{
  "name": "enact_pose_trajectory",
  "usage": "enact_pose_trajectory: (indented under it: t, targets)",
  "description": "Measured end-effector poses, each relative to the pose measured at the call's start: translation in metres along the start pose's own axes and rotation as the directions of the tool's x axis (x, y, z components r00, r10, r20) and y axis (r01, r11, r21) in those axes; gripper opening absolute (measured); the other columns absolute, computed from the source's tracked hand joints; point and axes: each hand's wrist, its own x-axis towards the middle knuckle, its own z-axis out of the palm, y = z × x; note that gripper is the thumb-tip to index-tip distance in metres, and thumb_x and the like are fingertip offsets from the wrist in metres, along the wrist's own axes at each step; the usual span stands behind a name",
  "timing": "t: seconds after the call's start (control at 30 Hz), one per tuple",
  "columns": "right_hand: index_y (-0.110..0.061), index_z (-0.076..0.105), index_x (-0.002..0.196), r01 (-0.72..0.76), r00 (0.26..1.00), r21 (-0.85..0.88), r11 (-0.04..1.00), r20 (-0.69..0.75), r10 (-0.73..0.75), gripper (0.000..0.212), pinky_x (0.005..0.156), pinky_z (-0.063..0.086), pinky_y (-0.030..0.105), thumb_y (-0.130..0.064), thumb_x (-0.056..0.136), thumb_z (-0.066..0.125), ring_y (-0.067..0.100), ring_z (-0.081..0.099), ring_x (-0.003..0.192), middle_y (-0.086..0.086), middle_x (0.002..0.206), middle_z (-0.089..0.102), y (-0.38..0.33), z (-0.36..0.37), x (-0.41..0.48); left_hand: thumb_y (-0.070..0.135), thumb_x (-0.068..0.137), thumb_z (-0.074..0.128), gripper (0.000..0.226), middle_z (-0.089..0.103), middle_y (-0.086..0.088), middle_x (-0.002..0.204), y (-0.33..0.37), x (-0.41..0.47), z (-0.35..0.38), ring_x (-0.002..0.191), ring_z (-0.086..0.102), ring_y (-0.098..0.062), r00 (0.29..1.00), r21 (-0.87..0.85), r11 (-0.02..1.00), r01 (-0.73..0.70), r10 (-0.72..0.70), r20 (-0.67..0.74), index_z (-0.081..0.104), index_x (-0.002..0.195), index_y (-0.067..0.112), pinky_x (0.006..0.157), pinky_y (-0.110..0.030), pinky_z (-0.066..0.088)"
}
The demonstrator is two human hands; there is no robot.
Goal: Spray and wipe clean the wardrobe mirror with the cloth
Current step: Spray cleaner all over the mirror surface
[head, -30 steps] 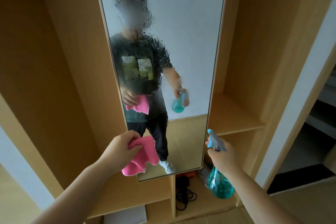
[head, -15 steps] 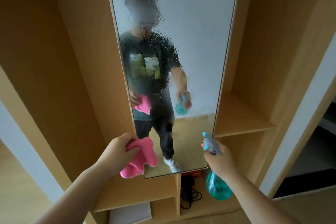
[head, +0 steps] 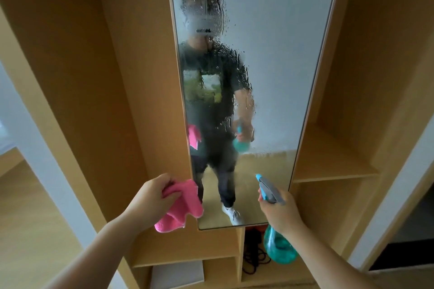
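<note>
Both hands are busy: the right hand (head: 280, 212) grips the teal spray bottle (head: 278, 245), nozzle toward the beaded wardrobe mirror (head: 270, 77). The left hand (head: 152, 197) clutches the pink cloth (head: 180, 206) beside it, likely ready to wipe.

- A wardrobe (head: 77, 77) of pale wood is seen, divided by upright panels and shelves into open compartments.
- A tall mirror (head: 270, 54) is fixed to the middle of it. Its lower edge ends just above the bottom compartments, and droplets are spread over its upper and middle glass.
- A shelf (head: 333, 166) is set to the right of the mirror, level with its lower part.
- A black cable (head: 254, 251) is heaped on the bottom of the compartment under the mirror.
- A pale flat box (head: 178, 274) is lodged in the next compartment to the left; what it is cannot be told.
- A wooden floor (head: 28, 230) is seen left of the wardrobe.
</note>
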Motion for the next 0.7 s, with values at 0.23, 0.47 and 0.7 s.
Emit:
enact_pose_trajectory:
  t: [0.23,0.47,0.7]
  targets:
    - [-0.035,0.057,0.095,-0.012,0.993,0.073,0.997,0.118,0.003,0.043,0.046,0.034,0.013,0.006,0.083,0.053,0.004,0.035,0.045,-0.008,0.053,0.035,-0.016,0.015,-0.005,0.022,0.089,0.063,0.018,0.065,0.018,0.083,-0.011,-0.008,-0.007,0.076,0.061,-0.001,1.0,0.002,1.0,0.016,-0.016,-0.006,0.059,0.086,0.039,0.063,-0.02,0.05]
    - [-0.024,0.055,0.079,0.032,0.985,0.039,0.999,0.167,-0.038,0.033,0.046,0.035,0.011,0.009,0.082,0.051,0.0,0.041,0.044,-0.02,0.046,0.045,-0.02,0.036,-0.014,0.021,0.089,0.062,0.02,0.064,0.018,0.083,-0.022,-0.024,-0.009,0.077,0.06,0.0,0.999,0.005,0.999,0.053,-0.053,-0.01,0.057,0.085,0.039,0.061,-0.015,0.045]
    - [-0.014,0.053,0.074,0.044,0.988,0.029,0.999,0.145,-0.047,0.019,0.048,0.038,0.015,-0.001,0.087,0.057,0.007,0.041,0.052,-0.002,0.061,0.046,-0.015,0.046,-0.021,0.022,0.09,0.062,0.018,0.064,0.018,0.083,-0.027,-0.032,-0.01,0.076,0.06,0.0,0.998,0.006,0.998,0.058,-0.058,-0.008,0.057,0.085,0.039,0.06,-0.014,0.045]
